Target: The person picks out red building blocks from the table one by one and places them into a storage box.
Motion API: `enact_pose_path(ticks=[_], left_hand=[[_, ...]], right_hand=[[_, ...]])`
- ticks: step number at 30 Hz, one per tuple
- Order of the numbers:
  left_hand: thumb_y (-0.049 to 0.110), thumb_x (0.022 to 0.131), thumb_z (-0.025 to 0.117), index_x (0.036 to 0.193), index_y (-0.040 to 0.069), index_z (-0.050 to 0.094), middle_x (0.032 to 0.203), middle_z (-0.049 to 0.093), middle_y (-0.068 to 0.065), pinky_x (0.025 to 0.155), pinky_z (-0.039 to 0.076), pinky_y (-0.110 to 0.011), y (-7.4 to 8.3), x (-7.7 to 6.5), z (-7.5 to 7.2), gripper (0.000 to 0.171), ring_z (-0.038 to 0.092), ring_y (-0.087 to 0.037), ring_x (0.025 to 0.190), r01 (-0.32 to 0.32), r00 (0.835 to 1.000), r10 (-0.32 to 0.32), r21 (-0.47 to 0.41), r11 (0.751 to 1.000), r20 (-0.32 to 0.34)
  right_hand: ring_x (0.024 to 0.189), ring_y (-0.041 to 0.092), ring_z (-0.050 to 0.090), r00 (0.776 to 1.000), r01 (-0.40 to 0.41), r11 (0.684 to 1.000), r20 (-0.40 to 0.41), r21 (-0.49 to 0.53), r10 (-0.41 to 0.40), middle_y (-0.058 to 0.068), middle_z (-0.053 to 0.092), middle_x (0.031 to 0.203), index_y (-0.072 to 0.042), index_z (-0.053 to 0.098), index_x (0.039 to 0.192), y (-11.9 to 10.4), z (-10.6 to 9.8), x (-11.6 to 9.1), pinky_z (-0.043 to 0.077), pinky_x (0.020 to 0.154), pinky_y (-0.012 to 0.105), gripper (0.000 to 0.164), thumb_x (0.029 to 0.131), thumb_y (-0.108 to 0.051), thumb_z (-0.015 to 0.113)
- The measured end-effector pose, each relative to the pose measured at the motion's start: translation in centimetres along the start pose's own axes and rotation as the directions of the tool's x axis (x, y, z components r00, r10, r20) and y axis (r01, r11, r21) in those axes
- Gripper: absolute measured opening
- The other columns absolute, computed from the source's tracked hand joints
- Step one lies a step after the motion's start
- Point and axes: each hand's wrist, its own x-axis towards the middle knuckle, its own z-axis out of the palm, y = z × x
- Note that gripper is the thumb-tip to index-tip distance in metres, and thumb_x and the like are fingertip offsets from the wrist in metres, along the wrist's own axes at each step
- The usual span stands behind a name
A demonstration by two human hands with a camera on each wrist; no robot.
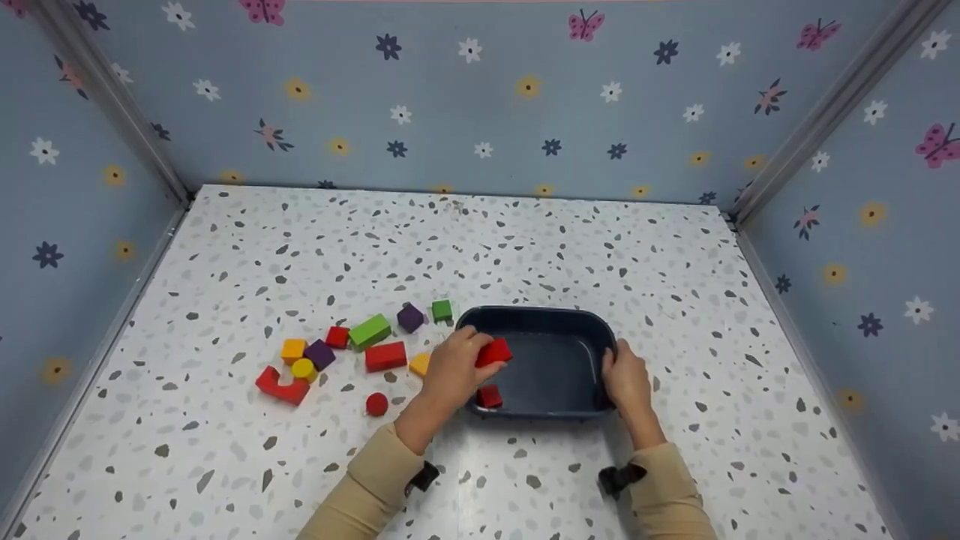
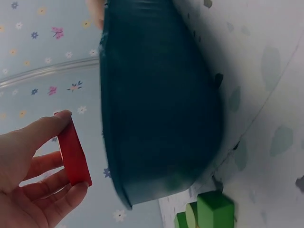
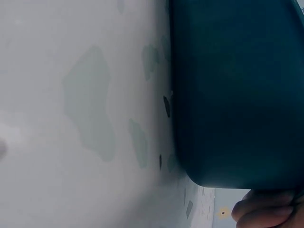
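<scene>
One red block (image 1: 496,351) above dark tray (image 1: 555,367)
Left hand (image 1: 453,367) pinches block over tray's left end; right hand (image 1: 628,376), cut off in its wrist view, grips right end; red cube (image 1: 489,396) lies inside; left hand partly hides yellow block (image 1: 419,365).

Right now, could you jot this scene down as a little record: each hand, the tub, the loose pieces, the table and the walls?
Left hand: pinches a red block above the tub's left side
Right hand: holds the tub's right rim
Tub: dark blue; another red block shows in its near left corner
Loose pieces: left of the tub, including a red arch and green bar
Table: white, speckled
Walls: blue, with flowers and butterflies
</scene>
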Motion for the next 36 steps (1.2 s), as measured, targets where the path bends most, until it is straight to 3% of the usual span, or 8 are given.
enact_pose_path(ticks=[11, 23, 28, 36], left_hand=[[0.027, 0.073, 0.072, 0.093, 0.002, 0.065, 0.083, 0.055, -0.008, 0.067, 0.048, -0.033, 0.2, 0.7, 2.7, 0.033, 0.055, -0.022, 0.077, 0.023, 0.995, -0.035, 0.134, 0.991, 0.092], [0.027, 0.071, 0.073, 0.085, 0.004, 0.065, 0.082, 0.056, -0.009, 0.066, 0.049, -0.036, 0.1, 1.6, 4.8, 0.028, 0.057, -0.024, 0.077, 0.072, 0.979, -0.129, 0.319, 0.945, 0.16], [0.026, 0.07, 0.074, 0.08, 0.004, 0.064, 0.081, 0.057, -0.01, 0.065, 0.048, -0.037, -0.1, 1.7, 5.4, 0.026, 0.057, -0.026, 0.076, 0.081, 0.978, -0.14, 0.339, 0.937, 0.154], [0.021, 0.073, 0.071, 0.081, 0.004, 0.067, 0.08, 0.058, -0.012, 0.063, 0.049, -0.038, -0.4, 1.9, 5.9, 0.019, 0.057, -0.026, 0.074, 0.128, 0.963, -0.199, 0.346, 0.93, 0.18]], right_hand=[[0.065, 0.036, 0.057, 0.999, 0.032, 0.999, -0.019, 0.005, -0.032, 0.024, 0.058, 0.078, 0.0, 0.048, 0.089, 0.0, -0.1, -0.1, 0.042, 0.051, 0.046, 0.016, 0.091, -0.015, 0.043], [0.068, 0.038, 0.058, 0.999, 0.032, 0.999, -0.023, 0.008, -0.032, 0.025, 0.058, 0.079, 0.001, 0.048, 0.09, 0.0, 0.0, -0.1, 0.041, 0.053, 0.048, 0.016, 0.09, -0.014, 0.043], [0.071, 0.041, 0.058, 0.999, 0.035, 0.999, -0.035, 0.005, -0.034, 0.026, 0.059, 0.081, 0.001, 0.049, 0.092, 0.0, 0.0, -0.2, 0.042, 0.055, 0.05, 0.017, 0.09, -0.015, 0.043], [0.07, 0.043, 0.057, 0.998, 0.042, 0.999, -0.049, 0.004, -0.042, 0.027, 0.058, 0.079, 0.0, 0.048, 0.09, -0.1, 0.0, -0.2, 0.041, 0.053, 0.051, 0.017, 0.089, -0.016, 0.044]])
